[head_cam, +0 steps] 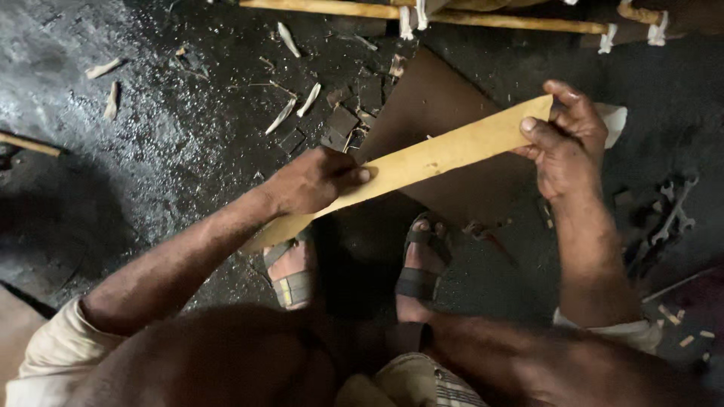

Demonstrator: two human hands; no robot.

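A long, flat, pale yellow strip of wood (434,157) runs slantwise from lower left to upper right above the dark floor. My left hand (313,181) grips it near its middle, thumb pressed on the top face. My right hand (566,136) pinches its far upper end between thumb and fingers. Under the strip lies a brown board (445,113) flat on the ground. My two sandalled feet (354,264) rest below the strip, and my knees fill the bottom of the view.
Wood chips and shavings (290,113) and small dark offcuts (343,120) litter the floor at upper centre. Bamboo poles with white ties (498,19) lie along the top edge. Metal tools (671,215) sit at the right. A stick (30,143) lies at the left.
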